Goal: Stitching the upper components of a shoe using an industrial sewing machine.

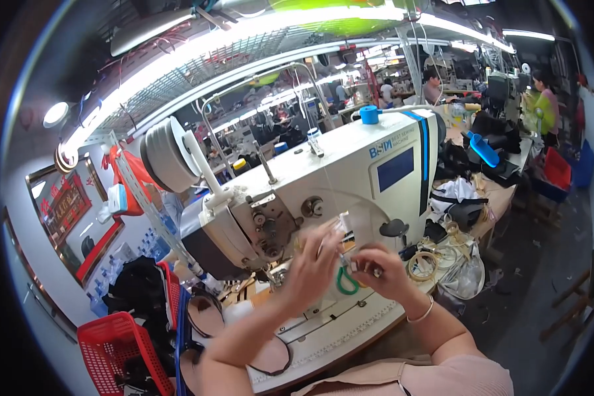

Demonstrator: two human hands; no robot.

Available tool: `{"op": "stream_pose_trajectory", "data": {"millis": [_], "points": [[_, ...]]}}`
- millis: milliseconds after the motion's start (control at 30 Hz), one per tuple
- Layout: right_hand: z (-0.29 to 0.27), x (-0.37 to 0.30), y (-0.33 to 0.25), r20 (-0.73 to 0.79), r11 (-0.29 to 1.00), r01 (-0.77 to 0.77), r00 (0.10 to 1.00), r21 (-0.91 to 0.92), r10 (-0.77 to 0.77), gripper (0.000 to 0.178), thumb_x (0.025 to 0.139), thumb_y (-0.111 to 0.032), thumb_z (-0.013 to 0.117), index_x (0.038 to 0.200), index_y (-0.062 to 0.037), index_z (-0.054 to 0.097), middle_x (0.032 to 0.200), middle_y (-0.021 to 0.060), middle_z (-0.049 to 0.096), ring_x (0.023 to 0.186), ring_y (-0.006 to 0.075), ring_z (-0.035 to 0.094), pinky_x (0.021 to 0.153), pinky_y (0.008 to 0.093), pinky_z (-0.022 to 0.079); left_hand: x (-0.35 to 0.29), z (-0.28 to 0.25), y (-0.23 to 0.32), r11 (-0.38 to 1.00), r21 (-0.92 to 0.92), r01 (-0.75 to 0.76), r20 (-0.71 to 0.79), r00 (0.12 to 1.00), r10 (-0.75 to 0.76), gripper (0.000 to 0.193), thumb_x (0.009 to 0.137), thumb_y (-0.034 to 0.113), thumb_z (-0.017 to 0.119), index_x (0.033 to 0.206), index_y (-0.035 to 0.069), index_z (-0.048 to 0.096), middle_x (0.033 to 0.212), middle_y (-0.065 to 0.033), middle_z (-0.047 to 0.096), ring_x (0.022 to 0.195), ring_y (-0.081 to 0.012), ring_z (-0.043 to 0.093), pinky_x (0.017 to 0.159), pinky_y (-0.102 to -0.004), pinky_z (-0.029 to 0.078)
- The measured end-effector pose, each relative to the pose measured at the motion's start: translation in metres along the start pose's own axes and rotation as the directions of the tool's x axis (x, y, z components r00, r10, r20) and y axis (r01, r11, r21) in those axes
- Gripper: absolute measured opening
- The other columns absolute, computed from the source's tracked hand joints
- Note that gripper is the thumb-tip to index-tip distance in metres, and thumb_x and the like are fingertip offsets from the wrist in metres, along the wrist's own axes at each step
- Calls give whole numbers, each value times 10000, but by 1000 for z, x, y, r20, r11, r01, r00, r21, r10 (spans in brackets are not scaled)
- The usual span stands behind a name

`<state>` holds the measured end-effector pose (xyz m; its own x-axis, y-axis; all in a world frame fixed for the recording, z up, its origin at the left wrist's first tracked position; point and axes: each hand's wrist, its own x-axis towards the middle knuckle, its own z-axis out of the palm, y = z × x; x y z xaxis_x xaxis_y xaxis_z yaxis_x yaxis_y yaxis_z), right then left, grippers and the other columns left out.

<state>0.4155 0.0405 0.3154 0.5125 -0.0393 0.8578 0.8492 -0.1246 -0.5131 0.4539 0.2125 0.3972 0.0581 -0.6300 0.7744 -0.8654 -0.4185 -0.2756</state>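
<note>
A white industrial sewing machine (pixel 350 162) stands before me. My left hand (pixel 312 264) is raised in front of its arm, near the needle area. The left fingers are bent and blurred, close to a small whitish piece (pixel 344 223); I cannot make out whether they hold it. To its right, my right hand (pixel 381 269) is closed in a pinch, with something small between the fingertips. Just below and between the hands is a green loop-shaped handle (pixel 347 281). A dark-edged beige fabric piece (pixel 272 358) lies beside my left forearm on the machine bed (pixel 340 333).
A large white spool (pixel 170 155) is mounted at the machine's left. Red baskets (pixel 115 350) with dark cloth stand at lower left. A cluttered table (pixel 498 204) at right holds coils, bags and a blue scoop (pixel 484 150). Other people are farther back.
</note>
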Motion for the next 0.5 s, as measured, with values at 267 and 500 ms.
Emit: {"op": "stream_pose_trajectory", "data": {"millis": [267,500], "points": [[10,-25,8,143,996,-54,988,-76,64,336,724,-10,711,1046,-62,632,998,66,540,708,102,525,568,209,430,-111,57,43,-369,-820,437,571,591,-570,255,870,115,609,1108,25,584,944,-28,619,824,-107,552,750,-249,456],[-6,128,-53,150,673,-437,885,597,441,175,881,-117,597,1005,7,606,844,61,610,541,42,448,460,168,362,-124,78,88,753,-520,403,348,905,-244,192,820,122,610,997,47,601,883,-143,619,807,-334,595,696,-392,495]]}}
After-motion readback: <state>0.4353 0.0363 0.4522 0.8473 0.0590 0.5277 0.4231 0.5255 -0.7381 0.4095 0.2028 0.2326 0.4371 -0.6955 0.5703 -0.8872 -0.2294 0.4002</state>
